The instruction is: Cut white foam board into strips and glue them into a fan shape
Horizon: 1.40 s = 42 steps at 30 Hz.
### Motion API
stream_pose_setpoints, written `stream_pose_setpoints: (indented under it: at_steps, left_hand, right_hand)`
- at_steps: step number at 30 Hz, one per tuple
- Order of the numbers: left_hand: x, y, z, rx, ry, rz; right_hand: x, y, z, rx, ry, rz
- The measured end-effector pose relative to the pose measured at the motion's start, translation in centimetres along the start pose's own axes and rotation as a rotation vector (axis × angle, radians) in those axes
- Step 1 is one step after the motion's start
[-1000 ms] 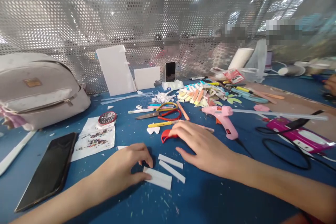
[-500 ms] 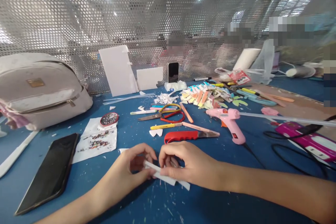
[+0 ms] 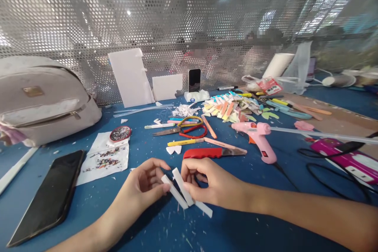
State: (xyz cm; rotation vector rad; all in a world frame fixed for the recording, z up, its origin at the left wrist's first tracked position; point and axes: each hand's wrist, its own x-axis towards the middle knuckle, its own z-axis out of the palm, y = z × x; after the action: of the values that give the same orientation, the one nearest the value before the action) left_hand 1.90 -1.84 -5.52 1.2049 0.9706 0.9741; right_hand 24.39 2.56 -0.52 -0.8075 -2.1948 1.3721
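Observation:
My left hand (image 3: 150,183) pinches a white foam strip (image 3: 176,193) between thumb and fingers at its upper end. A second white foam strip (image 3: 179,179) stands close beside it, gripped by my right hand (image 3: 203,179). Below the right thumb a third white strip (image 3: 204,208) sticks out to the right; whether the hand holds it or it lies on the table, I cannot tell. The two pinched strips slant nearly parallel, with a narrow gap between them at the top. Just beyond my right hand lies a red-handled cutter (image 3: 203,152).
A pink glue gun (image 3: 256,134) with a glue stick lies to the right, near a magenta power strip (image 3: 339,155). Scissors (image 3: 171,130), markers and heaps of foam pieces (image 3: 230,106) lie ahead. Leftward are a phone (image 3: 49,197), beads on paper (image 3: 103,161) and a backpack (image 3: 44,106).
The white strips, earlier stacked together between both hands, have turned steeper and drawn slightly apart at the top. My left hand has shifted a little left, away from the right.

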Motion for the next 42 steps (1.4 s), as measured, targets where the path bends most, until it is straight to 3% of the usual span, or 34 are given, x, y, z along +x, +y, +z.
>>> stream_pose_setpoints:
  at_steps: [5, 9, 11, 14, 18, 23, 27, 30, 32, 34, 38, 40, 42]
  left_hand:
    - [0.1, 0.3, -0.2, 0.065, -0.016, 0.001]
    - [-0.2, 1.9, -0.2, 0.255, -0.081, -0.011]
    - [-0.4, 2.8, -0.2, 0.372, -0.060, 0.018]
    - [-0.6, 3.8, 0.1, 0.560, 0.036, 0.139]
    - [-0.7, 3.9, 0.9, 0.809, 0.019, 0.289]
    - [-1.0, 3.8, 1.9, 0.876, 0.027, 0.394]
    - [-0.6, 5.7, 2.2, 0.895, 0.030, 0.529]
    - [2.5, 8.5, 1.8, 0.881, 0.124, 0.595]
    - [6.3, 10.1, 1.3, 0.895, 0.210, 0.617]
    - [11.2, 11.1, 1.0, 0.956, 0.178, 0.603]
    - [19.7, 10.5, 0.9, 1.079, 0.020, 0.529]
    - [21.6, 9.8, 0.9, 1.084, 0.008, 0.540]
    - [21.8, 9.4, 0.7, 1.069, 0.017, 0.580]
  right_hand:
    - [0.0, 0.2, -0.3, 0.026, 0.012, 0.008]
    - [-0.1, 0.2, -0.3, 0.042, -0.006, 0.013]
    - [-0.1, 0.3, -0.2, 0.047, -0.004, 0.018]
    - [0.0, 0.3, 0.2, 0.053, 0.007, 0.028]
    - [-0.2, 0.4, 0.9, 0.045, 0.020, 0.030]
    - [-0.6, 0.2, 1.4, 0.046, 0.049, 0.013]
    - [-0.8, -0.1, 1.6, 0.114, 0.086, -0.011]
    - [-0.9, -0.2, 1.7, 0.173, 0.122, -0.041]
    - [-1.0, -0.1, 1.9, 0.198, 0.128, -0.063]
    - [-1.1, 0.0, 2.0, 0.209, 0.126, -0.081]
    - [-1.3, 0.6, 2.0, 0.199, 0.147, -0.102]
    - [-1.4, 1.0, 1.8, 0.182, 0.164, -0.108]
    - [-1.4, 1.4, 1.7, 0.169, 0.172, -0.111]
